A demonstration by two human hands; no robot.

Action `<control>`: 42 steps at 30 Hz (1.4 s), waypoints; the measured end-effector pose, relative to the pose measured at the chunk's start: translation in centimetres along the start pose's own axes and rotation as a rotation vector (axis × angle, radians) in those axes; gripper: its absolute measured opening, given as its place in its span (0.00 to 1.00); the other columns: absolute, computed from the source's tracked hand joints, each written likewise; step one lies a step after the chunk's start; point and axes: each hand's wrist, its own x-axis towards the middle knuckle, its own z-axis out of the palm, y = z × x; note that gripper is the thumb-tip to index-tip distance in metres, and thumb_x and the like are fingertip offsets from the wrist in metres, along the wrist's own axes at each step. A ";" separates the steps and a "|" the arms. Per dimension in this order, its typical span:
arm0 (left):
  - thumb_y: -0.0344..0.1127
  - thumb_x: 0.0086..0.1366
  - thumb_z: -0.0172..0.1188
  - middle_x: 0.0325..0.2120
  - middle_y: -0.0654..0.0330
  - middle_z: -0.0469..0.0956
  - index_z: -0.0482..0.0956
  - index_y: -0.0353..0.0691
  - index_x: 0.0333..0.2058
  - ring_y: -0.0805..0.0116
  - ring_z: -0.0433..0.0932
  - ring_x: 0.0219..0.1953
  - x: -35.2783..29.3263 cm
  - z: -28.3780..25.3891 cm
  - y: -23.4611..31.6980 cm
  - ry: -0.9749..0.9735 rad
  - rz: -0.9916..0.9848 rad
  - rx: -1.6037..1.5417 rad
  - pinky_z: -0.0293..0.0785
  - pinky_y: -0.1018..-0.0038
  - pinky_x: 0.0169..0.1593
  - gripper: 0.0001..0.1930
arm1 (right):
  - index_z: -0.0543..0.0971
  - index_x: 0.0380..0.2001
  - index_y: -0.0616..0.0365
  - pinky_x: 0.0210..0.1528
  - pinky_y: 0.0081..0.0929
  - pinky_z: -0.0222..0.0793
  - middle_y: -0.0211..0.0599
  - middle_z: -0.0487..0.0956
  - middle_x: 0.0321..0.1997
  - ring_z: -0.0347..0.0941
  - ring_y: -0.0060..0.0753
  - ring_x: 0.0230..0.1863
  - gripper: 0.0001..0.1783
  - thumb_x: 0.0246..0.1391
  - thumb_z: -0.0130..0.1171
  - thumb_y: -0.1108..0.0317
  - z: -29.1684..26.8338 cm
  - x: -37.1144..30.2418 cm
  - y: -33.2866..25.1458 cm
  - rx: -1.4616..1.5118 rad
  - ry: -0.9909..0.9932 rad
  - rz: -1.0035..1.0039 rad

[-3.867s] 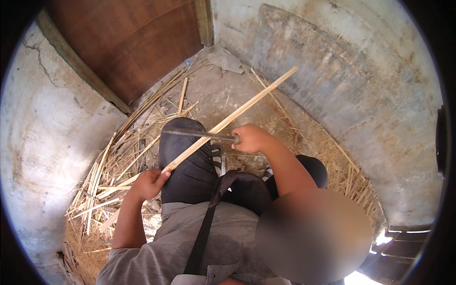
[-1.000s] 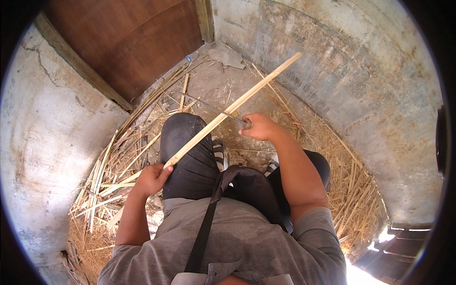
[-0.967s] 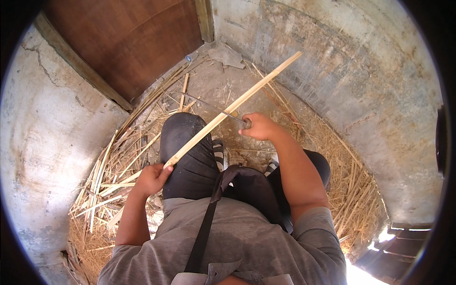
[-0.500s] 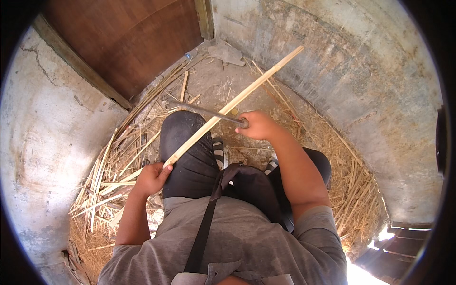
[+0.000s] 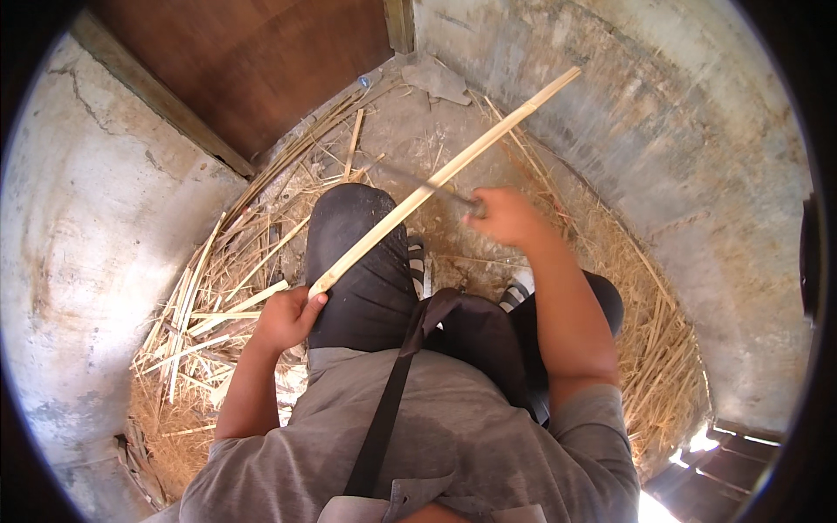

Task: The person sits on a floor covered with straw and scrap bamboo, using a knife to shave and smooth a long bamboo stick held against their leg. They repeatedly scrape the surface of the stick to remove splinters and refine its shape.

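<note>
My left hand [image 5: 292, 318] is closed round the near end of a long, pale bamboo strip [image 5: 453, 166]. The strip slants over my left knee, up and away to the right, its far end near the wall. In my right hand [image 5: 506, 216] is the handle of a long, thin blade, a knife [image 5: 417, 180], smeared by motion. The blade crosses the strip around its middle and points to the left; I cannot tell whether it touches. My right fingers are wrapped round the handle, which is mostly hidden.
Split bamboo pieces [image 5: 187, 327] lie in a heap on the left, with fine shavings [image 5: 658, 375] on the right. A brown door panel [image 5: 253, 70] and stained walls [image 5: 628, 113] close in the floor. A flat stone slab [image 5: 438, 80] lies in the far corner.
My right hand and the knife have moved away and to the right along the strip. The strip and my left hand appear slightly shifted to the right, as does the whole view.
</note>
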 end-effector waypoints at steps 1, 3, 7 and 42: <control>0.53 0.71 0.59 0.19 0.43 0.76 0.79 0.33 0.28 0.43 0.77 0.25 0.0 0.0 -0.2 -0.003 0.004 0.012 0.72 0.57 0.32 0.25 | 0.83 0.48 0.58 0.48 0.43 0.76 0.52 0.84 0.41 0.81 0.54 0.46 0.27 0.50 0.71 0.50 0.1 -0.1 -1.2 -0.052 -0.077 -0.060; 0.53 0.71 0.60 0.18 0.44 0.75 0.78 0.34 0.27 0.43 0.76 0.24 -0.1 -0.4 -0.4 0.003 0.022 0.008 0.72 0.57 0.31 0.25 | 0.83 0.47 0.56 0.48 0.43 0.76 0.51 0.84 0.41 0.81 0.52 0.46 0.26 0.50 0.71 0.50 0.1 0.1 -3.0 -0.158 -0.226 -0.191; 0.52 0.70 0.62 0.16 0.44 0.73 0.77 0.34 0.24 0.42 0.74 0.21 -1.0 -0.7 -2.6 0.059 0.084 0.016 0.70 0.57 0.28 0.24 | 0.81 0.52 0.59 0.51 0.44 0.75 0.51 0.84 0.46 0.81 0.52 0.48 0.32 0.51 0.71 0.48 0.5 0.9 1.7 0.085 -0.012 0.004; 0.61 0.68 0.57 0.53 0.49 0.80 0.73 0.47 0.62 0.50 0.78 0.57 7.5 -12.2 -28.8 0.248 -0.779 0.374 0.72 0.52 0.59 0.31 | 0.78 0.35 0.59 0.24 0.25 0.64 0.26 0.73 0.20 0.68 0.22 0.20 0.14 0.53 0.72 0.63 1.4 1.0 10.7 0.399 0.158 0.482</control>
